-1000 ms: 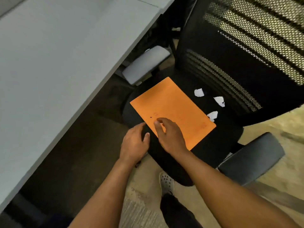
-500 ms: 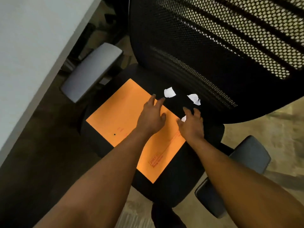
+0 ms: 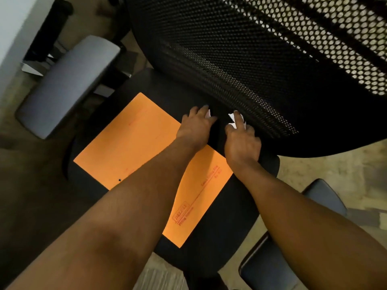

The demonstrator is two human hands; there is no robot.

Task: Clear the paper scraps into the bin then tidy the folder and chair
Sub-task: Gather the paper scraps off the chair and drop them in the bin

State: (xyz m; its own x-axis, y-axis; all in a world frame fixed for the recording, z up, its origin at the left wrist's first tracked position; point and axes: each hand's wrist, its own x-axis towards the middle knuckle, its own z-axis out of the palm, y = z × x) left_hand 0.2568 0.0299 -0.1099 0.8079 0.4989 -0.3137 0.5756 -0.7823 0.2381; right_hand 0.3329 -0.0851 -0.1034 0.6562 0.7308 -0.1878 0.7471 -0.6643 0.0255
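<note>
An orange folder (image 3: 134,147) lies flat on the black seat of the office chair (image 3: 211,243), partly under my forearms. At the back of the seat, close to the mesh backrest (image 3: 240,59), my left hand (image 3: 195,126) pinches a white paper scrap (image 3: 208,114) between thumb and fingers. Just to its right, my right hand (image 3: 243,141) closes on another white paper scrap (image 3: 232,117), which shows around the index finger. The third scrap is hidden, perhaps under my right hand. No bin is in view.
A grey armrest (image 3: 62,86) sticks out at the left, a dark armrest (image 3: 272,258) at the lower right. The white desk edge (image 3: 8,28) fills the top left corner. Beige carpet (image 3: 335,170) surrounds the chair.
Both hands have moved from the folder's near edge up to the scraps at the back of the seat and closed on them. My view has shifted closer over the chair.
</note>
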